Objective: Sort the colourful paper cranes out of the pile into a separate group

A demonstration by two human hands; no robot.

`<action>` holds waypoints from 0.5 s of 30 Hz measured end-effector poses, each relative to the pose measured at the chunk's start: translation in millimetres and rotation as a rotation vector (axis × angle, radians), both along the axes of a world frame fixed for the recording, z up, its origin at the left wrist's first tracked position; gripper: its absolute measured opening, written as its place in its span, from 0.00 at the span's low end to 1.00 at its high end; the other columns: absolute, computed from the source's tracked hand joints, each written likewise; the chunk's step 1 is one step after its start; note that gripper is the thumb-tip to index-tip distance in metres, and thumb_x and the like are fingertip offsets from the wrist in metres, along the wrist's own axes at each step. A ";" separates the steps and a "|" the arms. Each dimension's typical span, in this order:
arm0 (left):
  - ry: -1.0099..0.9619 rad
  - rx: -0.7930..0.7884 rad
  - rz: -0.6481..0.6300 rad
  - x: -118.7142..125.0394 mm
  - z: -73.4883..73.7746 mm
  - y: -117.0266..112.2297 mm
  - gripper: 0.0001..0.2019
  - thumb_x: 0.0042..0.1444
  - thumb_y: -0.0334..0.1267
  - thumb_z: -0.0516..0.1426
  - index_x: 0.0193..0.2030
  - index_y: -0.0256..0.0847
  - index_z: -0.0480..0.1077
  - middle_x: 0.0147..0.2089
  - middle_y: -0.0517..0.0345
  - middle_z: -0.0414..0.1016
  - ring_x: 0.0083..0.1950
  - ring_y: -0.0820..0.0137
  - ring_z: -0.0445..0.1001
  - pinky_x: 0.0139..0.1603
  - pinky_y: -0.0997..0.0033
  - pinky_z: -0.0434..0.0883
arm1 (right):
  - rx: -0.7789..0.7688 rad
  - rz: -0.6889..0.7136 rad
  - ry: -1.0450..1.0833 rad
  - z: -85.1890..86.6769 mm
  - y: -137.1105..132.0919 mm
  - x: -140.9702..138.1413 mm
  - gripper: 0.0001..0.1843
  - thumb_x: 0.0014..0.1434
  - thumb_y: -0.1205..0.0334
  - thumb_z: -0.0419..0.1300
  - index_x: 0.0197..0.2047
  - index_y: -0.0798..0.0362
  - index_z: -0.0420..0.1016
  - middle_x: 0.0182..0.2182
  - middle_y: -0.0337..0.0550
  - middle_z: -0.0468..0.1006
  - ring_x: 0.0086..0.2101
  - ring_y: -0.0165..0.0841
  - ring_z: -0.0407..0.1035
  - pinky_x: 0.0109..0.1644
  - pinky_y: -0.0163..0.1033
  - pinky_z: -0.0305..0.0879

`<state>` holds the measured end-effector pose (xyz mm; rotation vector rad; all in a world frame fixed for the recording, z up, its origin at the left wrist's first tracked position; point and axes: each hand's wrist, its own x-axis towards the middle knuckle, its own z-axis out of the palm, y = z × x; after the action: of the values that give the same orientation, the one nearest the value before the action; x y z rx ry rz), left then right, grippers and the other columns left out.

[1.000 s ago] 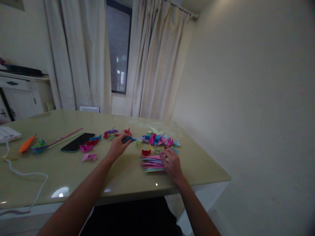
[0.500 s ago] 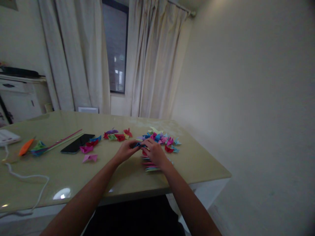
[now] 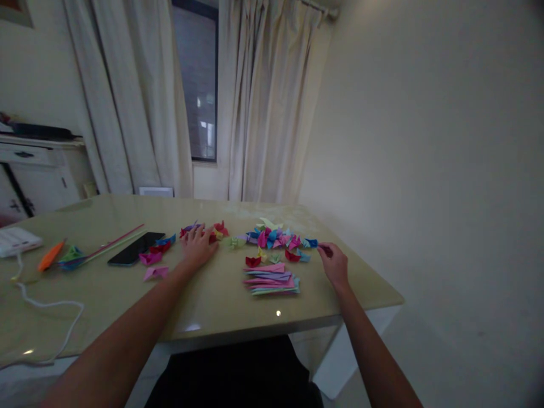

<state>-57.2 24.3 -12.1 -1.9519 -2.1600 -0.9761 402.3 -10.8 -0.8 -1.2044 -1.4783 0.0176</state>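
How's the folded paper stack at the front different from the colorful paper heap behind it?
The stack lies flat in layers; the heap is a jumble of pointy shapes sticking out every way. The stack looks mostly soft pink, purple and pale green; the heap mixes in strong blue and hot pink. The stack is nearer the front edge of the table; the heap is farther back. Both look like folded paper.

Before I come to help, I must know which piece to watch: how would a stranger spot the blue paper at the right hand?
On the table, find the colourful pile of folded paper. At its right end, the right hand has the blue paper at its fingertips. Its deep blue sets it apart from the light blue piece just left of it.
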 end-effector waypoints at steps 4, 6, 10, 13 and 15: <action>0.094 -0.074 -0.031 -4.1 0.1 2.3 0.18 0.65 0.44 0.55 0.57 0.44 0.78 0.65 0.38 0.75 0.70 0.40 0.66 0.69 0.32 0.59 | -0.070 -0.133 0.041 -16.2 1.6 19.9 0.18 0.62 0.49 0.57 0.39 0.54 0.81 0.36 0.55 0.85 0.37 0.44 0.79 0.46 0.48 0.75; 0.125 -0.087 -0.062 -8.5 -0.8 -2.1 0.17 0.67 0.44 0.53 0.54 0.42 0.79 0.62 0.37 0.77 0.66 0.41 0.70 0.66 0.34 0.64 | -0.110 -0.170 0.042 -22.5 2.8 19.3 0.15 0.60 0.54 0.56 0.40 0.54 0.81 0.37 0.54 0.85 0.38 0.44 0.79 0.47 0.47 0.74; 0.150 -0.094 -0.151 -19.7 0.3 -9.7 0.19 0.63 0.49 0.60 0.56 0.44 0.78 0.60 0.43 0.79 0.62 0.49 0.74 0.64 0.51 0.69 | -0.169 -0.220 0.020 -29.2 2.8 15.9 0.14 0.55 0.61 0.55 0.38 0.52 0.82 0.37 0.51 0.85 0.40 0.43 0.78 0.51 0.46 0.72; 0.132 -0.082 -0.119 -23.3 1.4 -9.0 0.25 0.62 0.54 0.60 0.60 0.43 0.75 0.65 0.41 0.76 0.66 0.47 0.71 0.66 0.50 0.68 | -0.209 -0.251 0.000 -30.4 1.2 17.2 0.15 0.54 0.62 0.54 0.37 0.52 0.82 0.36 0.50 0.85 0.39 0.43 0.77 0.50 0.45 0.71; 0.110 -0.089 -0.054 -22.8 0.3 -6.9 0.23 0.67 0.52 0.53 0.60 0.40 0.75 0.65 0.37 0.76 0.67 0.43 0.70 0.66 0.42 0.66 | -0.234 -0.265 -0.012 -30.8 0.6 18.8 0.15 0.54 0.62 0.54 0.37 0.53 0.82 0.36 0.50 0.85 0.38 0.42 0.77 0.48 0.44 0.71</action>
<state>-80.0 17.4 -11.7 -2.0603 -2.1364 -0.7715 421.0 -10.3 -31.7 -1.5863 -1.3423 0.0041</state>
